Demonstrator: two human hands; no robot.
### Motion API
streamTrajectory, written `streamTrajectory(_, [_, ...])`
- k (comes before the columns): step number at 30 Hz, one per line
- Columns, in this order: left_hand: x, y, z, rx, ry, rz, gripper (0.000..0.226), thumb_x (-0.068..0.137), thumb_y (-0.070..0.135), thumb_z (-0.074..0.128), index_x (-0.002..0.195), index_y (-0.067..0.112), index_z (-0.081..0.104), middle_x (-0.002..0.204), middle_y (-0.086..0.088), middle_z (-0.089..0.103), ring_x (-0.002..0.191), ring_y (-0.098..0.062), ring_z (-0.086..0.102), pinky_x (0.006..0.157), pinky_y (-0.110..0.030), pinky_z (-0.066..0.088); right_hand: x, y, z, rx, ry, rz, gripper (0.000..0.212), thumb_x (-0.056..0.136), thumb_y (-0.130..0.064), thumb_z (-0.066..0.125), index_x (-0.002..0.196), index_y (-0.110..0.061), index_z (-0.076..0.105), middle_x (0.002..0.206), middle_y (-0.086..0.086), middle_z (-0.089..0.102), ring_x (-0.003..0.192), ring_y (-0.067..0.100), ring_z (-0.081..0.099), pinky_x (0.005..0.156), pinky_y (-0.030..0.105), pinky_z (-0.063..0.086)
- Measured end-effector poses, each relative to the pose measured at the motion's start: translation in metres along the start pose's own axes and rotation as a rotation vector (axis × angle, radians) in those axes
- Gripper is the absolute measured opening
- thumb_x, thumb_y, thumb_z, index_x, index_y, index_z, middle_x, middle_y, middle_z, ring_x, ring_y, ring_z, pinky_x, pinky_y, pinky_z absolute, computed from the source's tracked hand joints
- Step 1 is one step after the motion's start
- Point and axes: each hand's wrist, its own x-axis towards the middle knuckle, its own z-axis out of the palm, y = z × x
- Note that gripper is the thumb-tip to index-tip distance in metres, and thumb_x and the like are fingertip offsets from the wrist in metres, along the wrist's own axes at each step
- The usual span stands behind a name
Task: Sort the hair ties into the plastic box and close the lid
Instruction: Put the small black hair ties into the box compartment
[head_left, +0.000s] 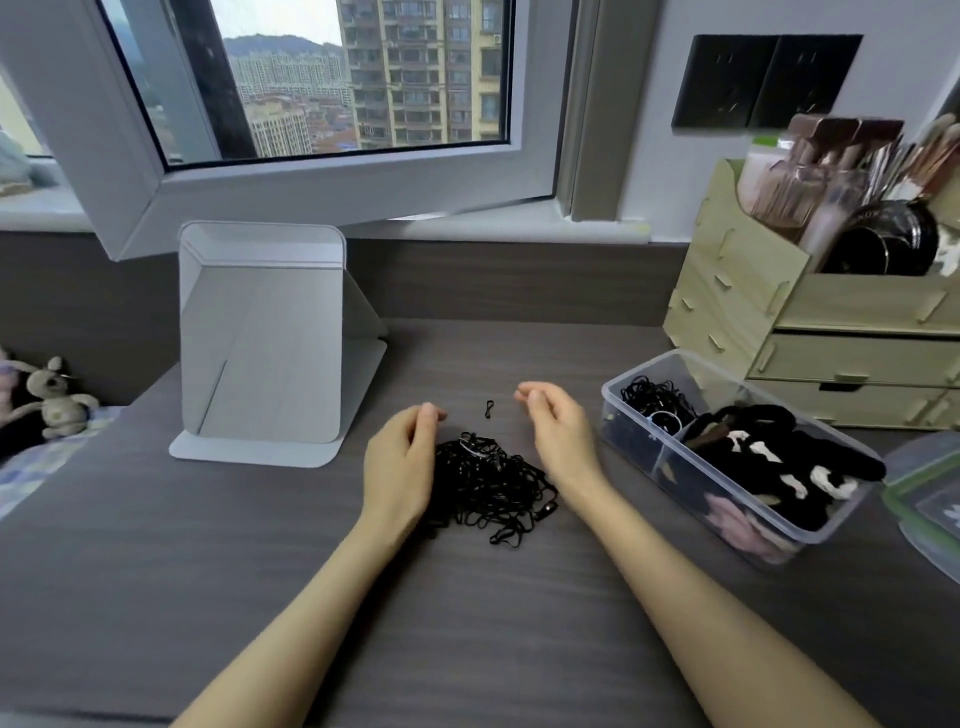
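The left hand (400, 462) and right hand (558, 431) flank the tangled pile of hair ties (493, 483), fingers loosely curled, holding nothing, probably poised to gather it; a stray tie (489, 409) lies beyond; the plastic box (665, 457) stands open at right, its lid (930, 499) set aside for access.

Both hands (400, 460) (558, 434) loosely curled, empty

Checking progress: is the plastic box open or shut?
Open: the plastic box has no lid on; a lid lies right of it.
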Motion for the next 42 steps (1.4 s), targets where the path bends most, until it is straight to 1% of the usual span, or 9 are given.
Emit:
streamTrajectory(4, [0.022,-0.007,0.008,-0.004,-0.107,-0.097,0.042,0.097,0.041,0.031,0.115,0.021,0.064,0.122,0.006,0.062,0.116,-0.008,0.051,0.094,-0.022,0.032,0.031,0.0,0.022,-0.47,-0.305,0.023,0.047,0.1,-0.039,0.028,0.139,-0.019,0.042,0.148,0.003,0.041,0.142,0.029,0.026,0.114,0.037,0.022])
streamTrajectory(9, [0.052,-0.021,0.008,-0.215,-0.47,-0.181,0.064,0.086,0.067,0.024,0.123,0.027,0.058,0.135,0.004,0.055,0.124,-0.011,0.051,0.114,-0.042,0.031,-0.009,-0.011,0.013,-0.174,-0.528,0.016,0.042,0.099,-0.034,0.033,0.13,-0.014,0.054,0.128,0.006,0.062,0.122,0.014,0.054,0.109,0.032,0.036])
streamTrajectory(16, [0.051,-0.007,0.009,-0.001,-0.816,-0.111,0.055,0.086,0.069,0.019,0.111,0.046,0.062,0.142,0.015,0.045,0.137,0.0,0.03,0.12,-0.035,0.01,-0.057,-0.03,-0.083,-1.01,0.308,-0.423,0.029,0.076,-0.029,0.067,0.099,-0.011,0.068,0.09,0.007,0.072,0.084,0.03,0.066,0.075,0.036,0.05])
streamTrajectory(21, [0.032,0.011,0.003,0.0,-0.961,-0.097,0.058,0.095,0.053,0.014,0.111,0.035,0.067,0.134,0.02,0.049,0.122,0.009,0.039,0.107,-0.021,0.015,-0.054,-0.011,-0.113,-1.36,0.238,-0.222,0.023,0.063,-0.02,0.081,0.078,-0.009,0.068,0.075,0.011,0.064,0.075,0.035,0.058,0.07,0.041,0.044])
streamTrajectory(26, [0.015,0.012,0.0,-0.014,-1.007,-0.078,0.056,0.096,0.049,0.017,0.112,0.031,0.067,0.127,0.022,0.052,0.104,0.027,0.044,0.093,-0.002,0.023,-0.058,-0.014,-0.093,-1.26,0.207,-0.413,0.015,0.061,-0.011,0.078,0.066,-0.01,0.064,0.068,0.006,0.061,0.07,0.031,0.056,0.066,0.038,0.044])
streamTrajectory(30, [0.011,0.008,-0.006,-0.099,-0.912,-0.087,0.054,0.093,0.055,0.027,0.11,0.025,0.069,0.12,0.011,0.066,0.113,0.001,0.058,0.112,-0.03,0.032,-0.043,-0.022,-0.072,-1.204,0.118,-0.539,0.011,0.063,-0.015,0.075,0.069,-0.012,0.066,0.074,0.003,0.063,0.076,0.028,0.056,0.073,0.036,0.038])
streamTrajectory(35, [0.009,0.005,-0.029,0.217,-0.528,0.032,0.057,0.086,0.066,0.025,0.089,0.028,0.067,0.108,0.003,0.067,0.108,-0.013,0.058,0.1,-0.034,0.041,-0.055,-0.039,-0.063,-1.066,-0.012,-0.665,0.039,0.072,-0.037,0.069,0.099,-0.01,0.068,0.104,0.007,0.063,0.095,0.028,0.057,0.082,0.038,0.048])
streamTrajectory(37, [0.006,0.006,-0.04,0.435,-0.484,0.078,0.066,0.072,0.078,0.016,0.081,0.03,0.06,0.095,-0.004,0.062,0.103,-0.022,0.055,0.092,-0.037,0.043,-0.073,-0.04,-0.051,-1.004,-0.242,-0.507,0.066,0.076,-0.059,0.056,0.127,-0.019,0.051,0.124,0.004,0.051,0.11,0.024,0.051,0.088,0.037,0.048])
streamTrajectory(42, [-0.009,0.01,-0.044,0.527,-0.596,-0.151,0.086,0.063,0.089,0.029,0.129,0.037,0.046,0.127,-0.01,0.048,0.126,-0.027,0.043,0.108,-0.04,0.035,-0.075,-0.028,-0.023,-1.047,-0.441,-0.154,0.095,0.071,-0.067,0.059,0.146,-0.027,0.017,0.134,0.008,0.034,0.124,0.028,0.041,0.096,0.039,0.041])
